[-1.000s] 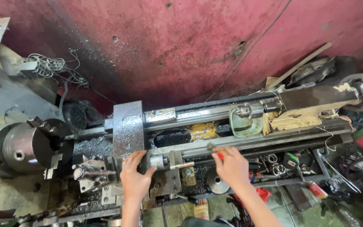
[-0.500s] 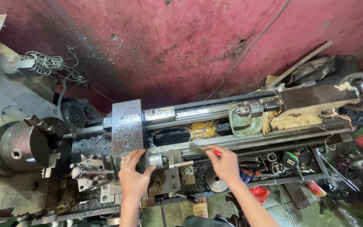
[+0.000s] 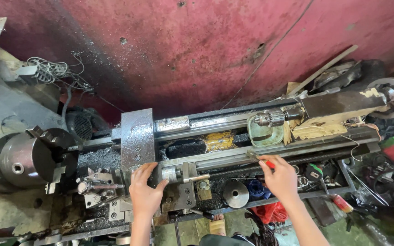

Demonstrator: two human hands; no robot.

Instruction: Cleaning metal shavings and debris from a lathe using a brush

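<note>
A metal lathe [image 3: 215, 136] stretches across the view in front of a red wall. My left hand [image 3: 146, 191] rests flat on the carriage [image 3: 137, 136], beside a small silver dial [image 3: 172, 174]. My right hand [image 3: 279, 177] is closed around a red-handled tool [image 3: 269, 164], likely a screwdriver, whose metal tip [image 3: 252, 155] touches the front rail of the bed. The chuck [image 3: 28, 159] sits at the far left, and the tool post [image 3: 97, 187] is just left of my left hand.
The tailstock [image 3: 338, 107] with a drill chuck [image 3: 270, 118] stands at the right, above a green tin [image 3: 265, 132]. Metal chips cover the bed by the chuck. Loose tools, rings and a blue part [image 3: 255, 187] lie in the tray below. Tangled wires [image 3: 53, 70] hang upper left.
My right hand has moved up and to the right along the bed rail with the red-handled tool. My left hand has stayed on the carriage.
</note>
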